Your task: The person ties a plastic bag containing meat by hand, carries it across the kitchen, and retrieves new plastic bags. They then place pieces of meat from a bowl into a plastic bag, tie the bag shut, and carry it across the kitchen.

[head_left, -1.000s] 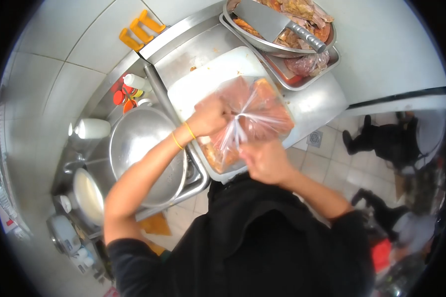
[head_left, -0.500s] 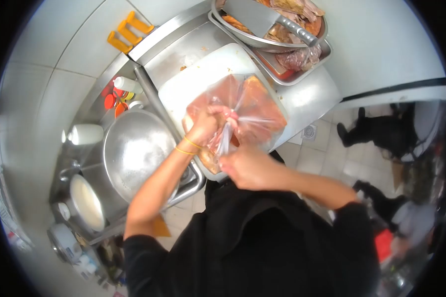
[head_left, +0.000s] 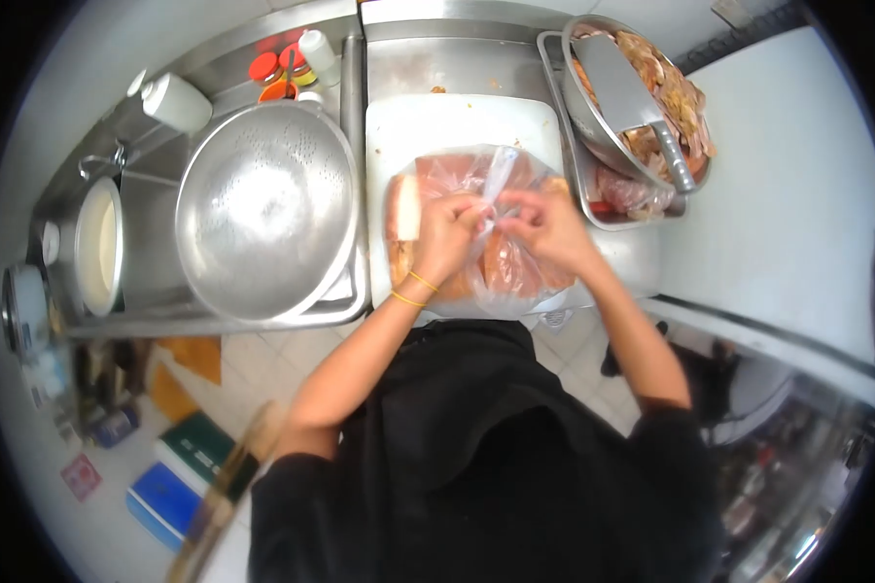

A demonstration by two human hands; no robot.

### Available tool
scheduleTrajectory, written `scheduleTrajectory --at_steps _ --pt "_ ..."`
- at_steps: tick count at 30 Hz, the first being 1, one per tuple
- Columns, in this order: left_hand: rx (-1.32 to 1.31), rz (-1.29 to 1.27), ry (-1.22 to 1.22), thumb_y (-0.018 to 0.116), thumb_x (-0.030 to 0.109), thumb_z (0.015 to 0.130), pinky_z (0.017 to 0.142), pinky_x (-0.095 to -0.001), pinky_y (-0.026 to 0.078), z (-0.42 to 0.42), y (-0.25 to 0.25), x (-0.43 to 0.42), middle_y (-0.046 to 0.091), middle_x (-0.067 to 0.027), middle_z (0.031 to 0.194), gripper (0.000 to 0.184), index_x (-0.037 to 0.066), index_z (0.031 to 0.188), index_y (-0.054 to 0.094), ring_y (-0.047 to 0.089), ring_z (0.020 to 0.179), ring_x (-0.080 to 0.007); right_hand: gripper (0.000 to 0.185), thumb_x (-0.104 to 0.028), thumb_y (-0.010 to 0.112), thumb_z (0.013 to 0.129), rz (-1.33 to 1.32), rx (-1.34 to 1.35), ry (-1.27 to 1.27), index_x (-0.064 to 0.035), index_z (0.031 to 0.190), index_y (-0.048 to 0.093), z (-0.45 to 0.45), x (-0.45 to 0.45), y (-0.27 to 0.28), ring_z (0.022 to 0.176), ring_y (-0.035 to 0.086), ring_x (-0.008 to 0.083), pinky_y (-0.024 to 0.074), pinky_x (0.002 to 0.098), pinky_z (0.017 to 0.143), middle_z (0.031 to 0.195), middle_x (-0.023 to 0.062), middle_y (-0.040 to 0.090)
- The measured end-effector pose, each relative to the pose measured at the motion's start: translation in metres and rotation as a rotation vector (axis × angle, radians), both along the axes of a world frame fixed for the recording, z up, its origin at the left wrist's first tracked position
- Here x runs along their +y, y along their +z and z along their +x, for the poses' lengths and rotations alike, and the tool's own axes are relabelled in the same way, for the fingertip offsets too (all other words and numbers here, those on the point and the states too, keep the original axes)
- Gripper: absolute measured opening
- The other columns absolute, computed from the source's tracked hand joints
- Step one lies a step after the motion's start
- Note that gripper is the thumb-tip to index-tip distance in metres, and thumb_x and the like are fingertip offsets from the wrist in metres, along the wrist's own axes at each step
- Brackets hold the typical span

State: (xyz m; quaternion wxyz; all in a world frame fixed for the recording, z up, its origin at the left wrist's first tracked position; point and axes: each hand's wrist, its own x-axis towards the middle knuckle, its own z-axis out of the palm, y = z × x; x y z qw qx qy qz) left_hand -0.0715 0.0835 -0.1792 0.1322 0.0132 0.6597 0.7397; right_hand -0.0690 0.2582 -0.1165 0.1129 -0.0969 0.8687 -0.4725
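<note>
A clear plastic bag (head_left: 515, 267) of reddish-brown meat sits on the white cutting board (head_left: 467, 114). Its gathered neck points away from me, between my hands. Closed around the left side of this neck is my left hand (head_left: 449, 235), with a yellow band on the wrist. From the other side my right hand (head_left: 554, 231) pinches the plastic near the neck, its fingertips close to the left ones. Another piece of meat with a pale face (head_left: 405, 208) shows at the bag's left; whether it lies inside the plastic I cannot tell.
On the right, a metal bowl of meat (head_left: 676, 83) bears a cleaver (head_left: 620, 89) and stands over a metal tray (head_left: 554, 73). A large metal basin (head_left: 265, 209) sits left of the board. Behind it are a squeeze bottle (head_left: 319, 56) and red-lidded jars (head_left: 264, 68).
My view has turned, so the board now appears straight ahead. The bag's neck has swung from pointing toward me to pointing away, and my right hand has moved up beside the left.
</note>
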Motion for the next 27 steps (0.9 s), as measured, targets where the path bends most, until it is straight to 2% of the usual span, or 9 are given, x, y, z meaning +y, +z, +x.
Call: scheduleTrajectory --at_steps 4,6,8,10,11,13,20,24,27 --pt "-0.107 0.192 0.224 0.062 0.000 0.084 0.047 -0.0194 0.038 0.001 0.012 0.012 0.059 -0.0004 0.065 0.006 -0.001 0.080 0.067 0.048 0.052 -0.0046 0.016 -0.012 0.068 0.075 0.304 0.138 -0.085 -0.0052 0.089 0.066 0.015 -0.028 -0.011 0.052 0.054 0.0221 0.0433 0.0344 0.051 0.061 0.0063 0.055" --pt "-0.088 0.027 0.194 0.064 -0.002 0.082 0.046 -0.0195 0.037 -0.001 0.012 0.009 0.061 -0.0018 0.067 0.005 -0.001 0.080 0.067 0.049 0.053 -0.0042 0.015 -0.010 0.067 0.074 0.380 0.300 -0.085 -0.0044 0.088 0.066 0.018 -0.027 -0.013 0.055 0.055 0.0247 0.0440 0.0360 0.052 0.069 0.0090 0.059" --pt "-0.066 -0.064 0.122 0.064 -0.002 0.082 0.048 -0.0209 0.038 -0.004 0.013 0.008 0.061 -0.0027 0.066 0.004 -0.002 0.081 0.068 0.050 0.053 -0.0056 0.013 -0.004 0.067 0.071 0.422 0.824 -0.014 -0.0016 0.084 0.064 0.021 -0.023 -0.009 0.066 0.060 0.0250 0.0468 0.0389 0.055 0.094 0.0106 0.061" --pt "-0.045 -0.160 0.052 0.064 -0.002 0.082 0.050 -0.0222 0.040 -0.006 0.009 0.002 0.062 -0.0036 0.066 0.004 -0.002 0.083 0.068 0.051 0.054 -0.0071 0.012 -0.002 0.066 0.070 0.339 0.888 0.021 -0.0004 0.083 0.064 0.014 -0.016 -0.015 0.070 0.061 0.0251 0.0482 0.0376 0.057 0.101 0.0108 0.060" --pt "0.171 -0.241 -0.033 0.065 -0.002 0.080 0.054 -0.0240 0.042 -0.008 0.004 -0.003 0.062 -0.0050 0.068 0.005 -0.004 0.084 0.068 0.053 0.058 -0.0095 0.012 0.001 0.066 0.070 0.254 0.954 0.061 0.0008 0.081 0.063 0.013 -0.013 -0.019 0.075 0.062 0.0252 0.0495 0.0364 0.058 0.108 0.0109 0.058" --pt "0.422 -0.302 -0.187 0.066 -0.001 0.078 0.066 -0.0277 0.045 -0.009 0.008 -0.011 0.064 -0.0090 0.077 0.011 -0.006 0.088 0.066 0.056 0.068 -0.0164 0.012 0.002 0.066 0.070 0.138 0.789 -0.006 0.0010 0.082 0.063 0.020 -0.014 -0.035 0.077 0.063 0.0249 0.0505 0.0344 0.060 0.106 0.0110 0.058" --pt "0.525 -0.289 -0.124 0.062 -0.002 0.081 0.060 -0.0290 0.043 -0.005 0.007 -0.002 0.059 -0.0095 0.081 0.007 -0.005 0.087 0.064 0.053 0.065 -0.0165 0.012 0.003 0.065 0.073 -0.025 0.519 -0.196 0.0006 0.085 0.063 0.021 -0.014 -0.020 0.082 0.061 0.0223 0.0509 0.0309 0.065 0.105 0.0136 0.056" --pt "0.061 -0.035 -0.479 0.055 0.003 0.089 0.064 -0.0249 0.042 -0.027 0.006 -0.024 0.059 -0.0008 0.090 0.012 -0.003 0.092 0.064 0.051 0.071 -0.0101 0.016 -0.004 0.072 0.069 -0.135 0.393 -0.227 -0.0033 0.084 0.066 0.024 -0.013 -0.035 0.097 0.056 0.0281 0.0469 0.0365 0.080 0.108 0.0121 0.056" --pt "-0.289 0.085 -0.562 0.049 0.007 0.094 0.063 -0.0211 0.042 -0.035 0.004 -0.030 0.057 0.0010 0.089 0.017 -0.002 0.094 0.064 0.050 0.072 -0.0077 0.019 -0.008 0.074 0.068 0.039 0.641 -0.333 -0.0044 0.085 0.066 0.038 -0.025 -0.026 0.093 0.055 0.0309 0.0443 0.0380 0.079 0.107 0.0135 0.055"
